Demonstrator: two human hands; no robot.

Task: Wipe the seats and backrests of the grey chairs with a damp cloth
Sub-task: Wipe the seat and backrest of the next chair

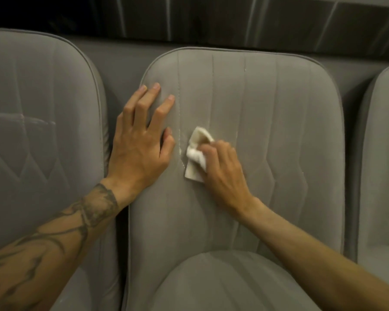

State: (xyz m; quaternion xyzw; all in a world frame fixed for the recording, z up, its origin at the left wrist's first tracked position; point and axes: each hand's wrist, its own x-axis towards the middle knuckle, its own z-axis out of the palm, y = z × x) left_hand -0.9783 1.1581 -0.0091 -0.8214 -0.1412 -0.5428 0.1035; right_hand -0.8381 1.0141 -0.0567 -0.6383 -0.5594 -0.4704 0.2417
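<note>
The right hand [220, 167] grips a crumpled white cloth [197, 153] against the middle backrest [267, 131], left of its centre. The left hand [139, 140] lies flat, fingers spread, on that backrest's left edge. 2 grey neighbours flank it: left chair [43, 131], right chair [382, 153].

Seating area: row of grey chairs [279, 122] (stitched upholstery)

Two bare forearms show, one at the near left and one at the near right. The left forearm [54, 241] carries a dark ink tattoo [97, 204]: a shaded, mottled band just short of the wrist, and nearer the elbow long curving strokes that taper to points and cross one another. The left hand [139, 149] has short, trimmed fingernails [157, 86]. The right forearm [323, 254] and right hand [222, 169] are uncovered.
</note>
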